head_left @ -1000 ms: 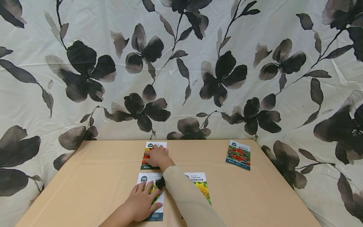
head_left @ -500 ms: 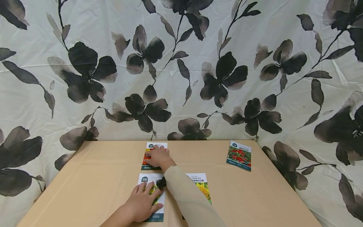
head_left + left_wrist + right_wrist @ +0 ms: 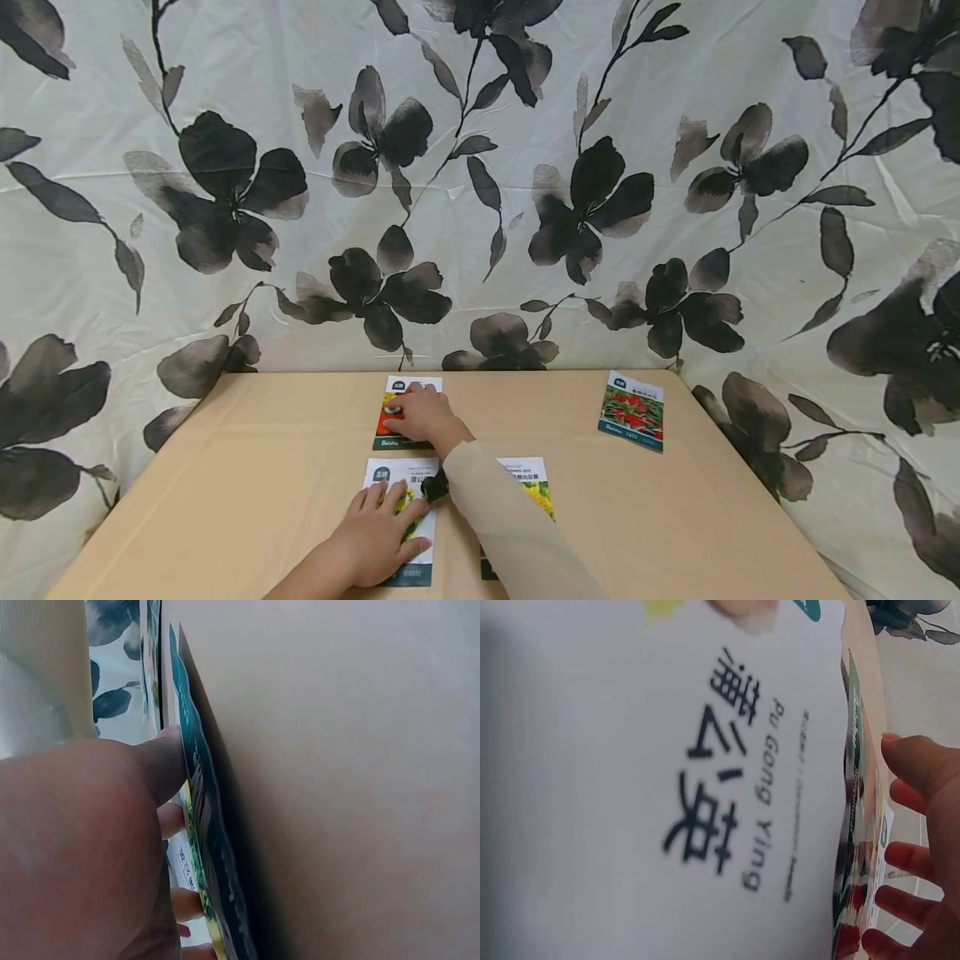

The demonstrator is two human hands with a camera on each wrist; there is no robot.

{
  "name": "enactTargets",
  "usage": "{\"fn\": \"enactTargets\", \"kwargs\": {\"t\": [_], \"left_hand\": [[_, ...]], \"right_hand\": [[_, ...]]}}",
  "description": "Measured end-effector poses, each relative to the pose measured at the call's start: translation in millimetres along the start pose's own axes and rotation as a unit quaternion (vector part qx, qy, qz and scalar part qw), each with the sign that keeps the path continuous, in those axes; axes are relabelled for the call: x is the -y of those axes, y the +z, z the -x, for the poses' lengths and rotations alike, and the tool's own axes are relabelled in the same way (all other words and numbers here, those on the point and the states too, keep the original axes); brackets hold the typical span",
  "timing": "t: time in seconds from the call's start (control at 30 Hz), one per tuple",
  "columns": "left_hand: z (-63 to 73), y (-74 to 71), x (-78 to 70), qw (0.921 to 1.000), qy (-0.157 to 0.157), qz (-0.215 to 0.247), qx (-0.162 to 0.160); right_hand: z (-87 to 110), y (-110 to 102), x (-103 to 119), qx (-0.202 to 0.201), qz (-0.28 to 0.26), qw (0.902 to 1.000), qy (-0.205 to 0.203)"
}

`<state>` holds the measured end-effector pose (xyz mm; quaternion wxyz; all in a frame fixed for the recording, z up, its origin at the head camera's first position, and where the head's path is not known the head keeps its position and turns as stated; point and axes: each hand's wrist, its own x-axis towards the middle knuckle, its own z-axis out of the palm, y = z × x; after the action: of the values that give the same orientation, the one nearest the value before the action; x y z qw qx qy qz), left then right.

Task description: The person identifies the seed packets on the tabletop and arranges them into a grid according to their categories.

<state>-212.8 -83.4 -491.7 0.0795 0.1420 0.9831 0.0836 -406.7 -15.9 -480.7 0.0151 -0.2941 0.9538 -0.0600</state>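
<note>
My left hand (image 3: 378, 529) rests with fingers spread on a white seed packet (image 3: 412, 575) with yellow flowers, lying on the tabletop. In the left wrist view its thumb and fingertips (image 3: 174, 821) press on that packet's face. Beyond it, my right hand (image 3: 425, 417) is over a packet with red and yellow pictures (image 3: 397, 444), partly covering it. The right wrist view shows relaxed fingers (image 3: 907, 859) at the red packet (image 3: 853, 847); whether every fingertip touches is unclear. The dandelion-seed packet (image 3: 795, 787) fills the foreground there.
A packet with yellow flowers (image 3: 530, 483) lies partly under the right sleeve (image 3: 510, 521). Another, with red flowers (image 3: 632, 412), lies slightly turned near the far right of the light-brown tabletop (image 3: 675, 517). A floral cloth (image 3: 480, 183) hangs behind the table.
My right forearm and sleeve have shifted slightly to the right, while the hand stays over the red packet. The left hand and the packets look unmoved.
</note>
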Motion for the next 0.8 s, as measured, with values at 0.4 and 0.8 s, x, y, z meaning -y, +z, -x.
{"fn": "enactTargets", "kwargs": {"t": [0.4,0.8], "left_hand": [[-0.1,-4.1,-1.9,0.9999,-0.011,-0.004,0.009],[-2.6,-4.7,-2.4,0.9994,-0.027,-0.002,0.021]], "right_hand": [[12.5,-8,-16,-0.022,-0.048,0.9980,-0.035],[34.1,-18,-45,-0.030,-0.121,0.9921,-0.014]]}}
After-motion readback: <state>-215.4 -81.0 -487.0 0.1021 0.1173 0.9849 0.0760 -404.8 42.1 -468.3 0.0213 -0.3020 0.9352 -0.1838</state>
